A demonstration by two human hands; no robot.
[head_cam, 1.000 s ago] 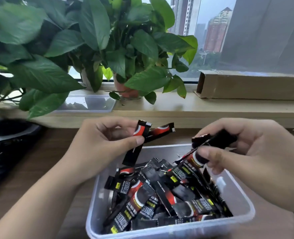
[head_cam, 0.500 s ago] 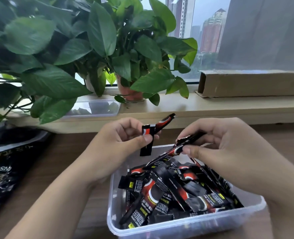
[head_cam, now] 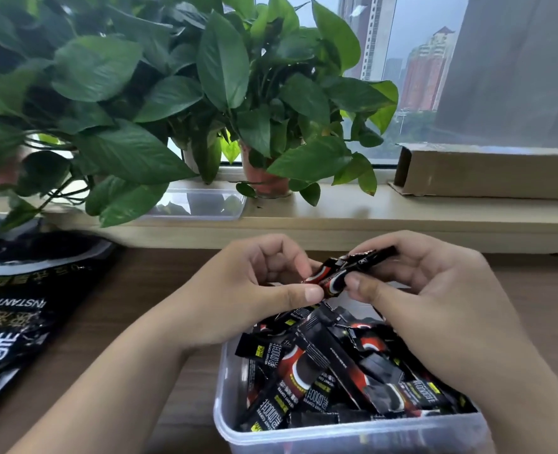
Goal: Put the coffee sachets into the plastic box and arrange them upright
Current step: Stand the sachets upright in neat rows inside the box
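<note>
Sachets (head_cam: 346,273): I see left hand (head_cam: 254,290) and right hand (head_cam: 428,296) both pinching a few together at 12 o'clock above the box (head_cam: 353,434), probably squaring them to stand upright; the rest lie jumbled inside.

Single head view, looking forward and down, sitting close over tabletop (head_cam: 172,381); facing windowsill (head_cam: 369,211) and window beyond.

Both forearms are angled in from the lower corners toward frame center. Left hand (head_cam: 254,290) and right hand (head_cam: 435,290) are brought together, thumbs nearly touching, fingers curled into pinch grips.
</note>
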